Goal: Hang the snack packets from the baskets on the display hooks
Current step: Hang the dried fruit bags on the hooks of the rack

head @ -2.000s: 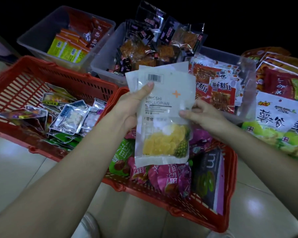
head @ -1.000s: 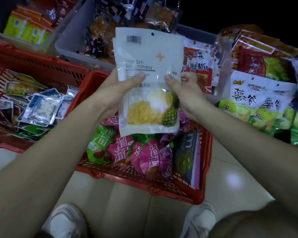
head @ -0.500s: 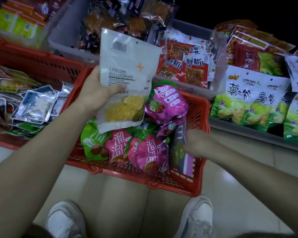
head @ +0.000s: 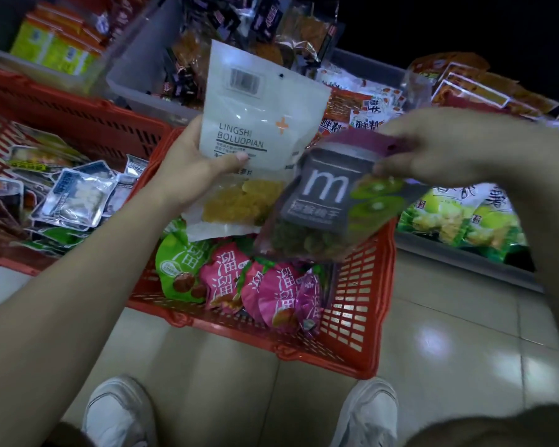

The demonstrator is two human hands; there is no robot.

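My left hand (head: 194, 166) grips a white pineapple-slice packet (head: 259, 117) upright above the near red basket (head: 352, 317). My right hand (head: 433, 146) pinches the top edge of a grey kiwi packet (head: 323, 204) with a large "m", held tilted just above the basket and overlapping the white packet's lower right. Pink and green plum packets (head: 265, 288) lie in the basket below. No display hook is in view.
A second red basket (head: 78, 117) at left holds small silver and dark packets. Clear tubs (head: 133, 88) of snacks stand behind. Shelved green and red bags (head: 465, 221) line the right. My shoes (head: 120, 414) are on the tiled floor below.
My right hand let go of the white packet, reached into the basket and lifted the grey kiwi packet out. The left hand kept the white packet, now alone.
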